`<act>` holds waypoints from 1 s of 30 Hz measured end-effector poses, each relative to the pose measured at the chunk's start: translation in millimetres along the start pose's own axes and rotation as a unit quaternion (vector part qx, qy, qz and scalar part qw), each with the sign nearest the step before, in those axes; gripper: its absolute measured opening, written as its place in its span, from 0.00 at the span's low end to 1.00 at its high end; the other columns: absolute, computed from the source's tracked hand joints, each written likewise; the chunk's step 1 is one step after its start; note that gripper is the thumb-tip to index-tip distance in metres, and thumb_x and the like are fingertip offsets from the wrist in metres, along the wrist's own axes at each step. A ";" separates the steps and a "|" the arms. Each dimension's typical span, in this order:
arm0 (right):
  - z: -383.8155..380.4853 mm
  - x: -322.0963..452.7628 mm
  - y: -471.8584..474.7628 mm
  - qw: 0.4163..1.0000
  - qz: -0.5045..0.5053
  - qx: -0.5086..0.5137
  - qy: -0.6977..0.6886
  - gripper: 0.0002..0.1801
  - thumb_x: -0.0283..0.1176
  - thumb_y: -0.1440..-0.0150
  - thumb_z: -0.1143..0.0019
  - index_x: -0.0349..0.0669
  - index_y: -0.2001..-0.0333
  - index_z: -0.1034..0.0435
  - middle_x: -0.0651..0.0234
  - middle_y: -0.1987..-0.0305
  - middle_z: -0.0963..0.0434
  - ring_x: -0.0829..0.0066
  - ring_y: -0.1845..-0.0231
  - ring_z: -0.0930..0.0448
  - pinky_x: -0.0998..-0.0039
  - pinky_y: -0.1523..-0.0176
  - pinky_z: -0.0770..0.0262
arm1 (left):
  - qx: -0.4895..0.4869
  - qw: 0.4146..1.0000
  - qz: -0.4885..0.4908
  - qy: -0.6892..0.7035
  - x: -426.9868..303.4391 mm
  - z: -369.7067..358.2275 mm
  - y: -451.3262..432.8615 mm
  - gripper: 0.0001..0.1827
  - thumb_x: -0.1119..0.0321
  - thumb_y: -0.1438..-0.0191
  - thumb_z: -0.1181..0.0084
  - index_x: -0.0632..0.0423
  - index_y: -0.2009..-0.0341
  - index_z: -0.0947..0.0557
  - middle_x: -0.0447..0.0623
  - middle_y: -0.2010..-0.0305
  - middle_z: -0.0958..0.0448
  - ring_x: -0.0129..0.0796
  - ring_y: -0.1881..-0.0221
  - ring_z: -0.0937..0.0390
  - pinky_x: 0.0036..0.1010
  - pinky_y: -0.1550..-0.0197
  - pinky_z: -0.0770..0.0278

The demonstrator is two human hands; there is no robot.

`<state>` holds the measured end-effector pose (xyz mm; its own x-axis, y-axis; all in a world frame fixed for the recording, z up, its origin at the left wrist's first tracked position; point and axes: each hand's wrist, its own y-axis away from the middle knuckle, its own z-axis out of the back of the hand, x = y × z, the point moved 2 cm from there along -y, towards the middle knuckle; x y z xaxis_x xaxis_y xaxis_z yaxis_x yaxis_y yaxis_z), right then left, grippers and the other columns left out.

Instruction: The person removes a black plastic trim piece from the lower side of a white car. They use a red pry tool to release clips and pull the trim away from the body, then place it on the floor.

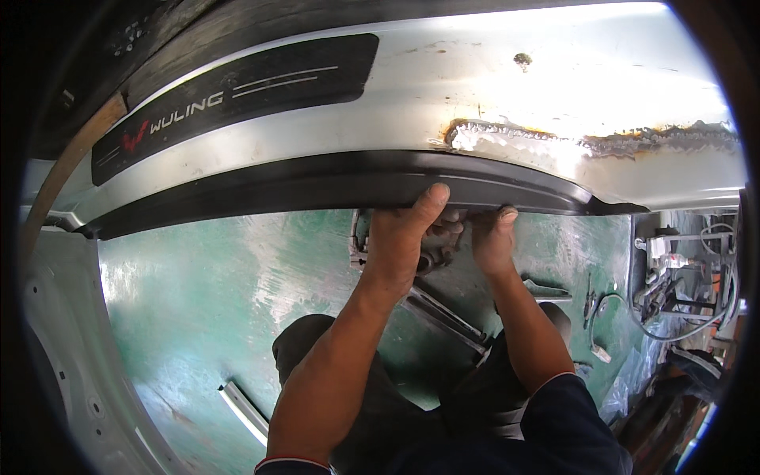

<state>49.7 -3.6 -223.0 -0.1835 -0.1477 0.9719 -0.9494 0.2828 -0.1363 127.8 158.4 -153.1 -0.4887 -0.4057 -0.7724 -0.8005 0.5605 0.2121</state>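
A long black sill trim [332,181] runs along the lower side of a white vehicle door sill [409,113]. My left hand [401,243] grips its lower edge near the middle, thumb raised against the outer face and fingers hidden underneath. Just to the right, my right hand [494,240] holds the same edge, its thumb tip at the lip and its fingers mostly out of sight. Above the trim, a rough, scorched weld seam [534,135] crosses the sill. A black Wuling scuff plate [249,98] covers the sill's left part.
Below my hands, a jack-like metal tool [442,309] with long bars lies on the green floor [196,285]. A white metal strip [244,415] rests at lower left. An open door [71,332] borders the left. Equipment with a hose [683,338] stands at right.
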 end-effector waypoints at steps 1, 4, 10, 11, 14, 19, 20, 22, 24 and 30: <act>-2.4 1.1 -0.5 1.000 -0.002 0.009 -0.001 0.53 0.77 0.38 0.62 0.38 0.32 0.38 0.63 0.38 0.25 0.64 0.42 0.24 0.59 0.40 0.29 | 0.008 1.000 -0.013 0.008 -1.2 -1.0 1.0 0.24 0.54 0.34 0.39 0.61 0.45 0.22 0.50 0.55 0.17 0.35 0.58 0.16 0.33 0.54 0.15; -2.2 5.5 -0.5 0.998 0.034 -0.050 0.012 0.51 0.75 0.37 0.61 0.32 0.41 0.33 0.59 0.51 0.22 0.67 0.55 0.21 0.65 0.53 0.25 | 0.006 1.000 -0.011 0.022 -0.8 -1.4 2.5 0.24 0.54 0.35 0.37 0.60 0.45 0.22 0.49 0.55 0.17 0.34 0.57 0.17 0.32 0.54 0.15; 9.9 8.5 4.1 0.998 -0.032 -0.003 0.055 0.48 0.73 0.35 0.63 0.39 0.34 0.37 0.62 0.43 0.22 0.65 0.46 0.21 0.61 0.44 0.27 | -0.001 0.999 0.007 0.045 0.6 -6.2 2.8 0.24 0.50 0.37 0.36 0.57 0.48 0.19 0.47 0.56 0.17 0.32 0.57 0.17 0.28 0.58 0.19; 12.3 10.6 4.9 0.997 -0.047 0.012 0.063 0.48 0.73 0.35 0.63 0.39 0.34 0.37 0.62 0.44 0.21 0.66 0.48 0.21 0.61 0.45 0.26 | 0.002 0.999 0.019 0.040 -0.6 -5.7 4.4 0.24 0.50 0.37 0.36 0.57 0.48 0.19 0.47 0.56 0.17 0.32 0.57 0.17 0.28 0.57 0.19; 15.4 19.6 3.5 0.985 0.015 -0.055 0.161 0.49 0.73 0.33 0.68 0.31 0.45 0.29 0.61 0.58 0.19 0.68 0.61 0.20 0.66 0.56 0.25 | 0.035 0.998 0.055 0.013 -7.8 0.4 7.2 0.23 0.49 0.36 0.37 0.56 0.49 0.19 0.47 0.56 0.17 0.33 0.58 0.17 0.28 0.54 0.20; 11.7 32.3 -3.4 0.983 -0.009 0.030 0.180 0.51 0.72 0.31 0.72 0.28 0.54 0.22 0.63 0.68 0.20 0.71 0.67 0.21 0.69 0.60 0.27 | 0.101 0.985 0.077 -0.121 -14.3 28.1 5.1 0.26 0.44 0.35 0.39 0.55 0.49 0.19 0.48 0.56 0.16 0.33 0.57 0.16 0.30 0.51 0.20; 12.0 33.7 -3.9 0.982 -0.006 0.034 0.183 0.51 0.71 0.31 0.72 0.29 0.56 0.21 0.63 0.69 0.20 0.71 0.67 0.21 0.70 0.61 0.27 | 0.104 0.983 0.076 -0.130 -11.9 31.8 3.6 0.28 0.41 0.35 0.41 0.55 0.49 0.19 0.49 0.56 0.16 0.34 0.57 0.16 0.30 0.50 0.21; 12.9 34.6 -3.0 0.982 -0.008 0.032 0.187 0.50 0.71 0.31 0.72 0.30 0.59 0.20 0.63 0.70 0.20 0.72 0.68 0.22 0.71 0.62 0.28 | 0.103 0.979 0.068 -0.161 -6.3 36.1 3.0 0.32 0.36 0.35 0.43 0.56 0.49 0.19 0.50 0.55 0.17 0.35 0.56 0.16 0.31 0.48 0.21; 14.2 35.2 -0.2 0.982 -0.021 0.024 0.186 0.49 0.70 0.30 0.71 0.30 0.61 0.19 0.62 0.71 0.21 0.73 0.69 0.22 0.72 0.62 0.29 | 0.094 0.979 0.068 -0.168 -2.7 35.8 5.8 0.36 0.32 0.36 0.46 0.57 0.47 0.20 0.51 0.54 0.17 0.37 0.55 0.16 0.33 0.48 0.21; 8.1 40.6 3.1 0.988 -0.007 0.022 0.151 0.46 0.67 0.29 0.66 0.31 0.63 0.20 0.66 0.73 0.22 0.76 0.70 0.24 0.73 0.63 0.30 | 0.021 0.980 0.063 -0.187 -12.5 10.8 18.9 0.39 0.31 0.33 0.52 0.59 0.44 0.23 0.55 0.54 0.18 0.42 0.55 0.17 0.36 0.49 0.22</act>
<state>37.2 -16.4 -185.6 -0.0931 0.1399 0.9858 -0.9625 0.2407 -0.1251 122.5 181.8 -145.9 -0.4146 -0.0421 -0.9090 -0.7233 0.6215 0.3011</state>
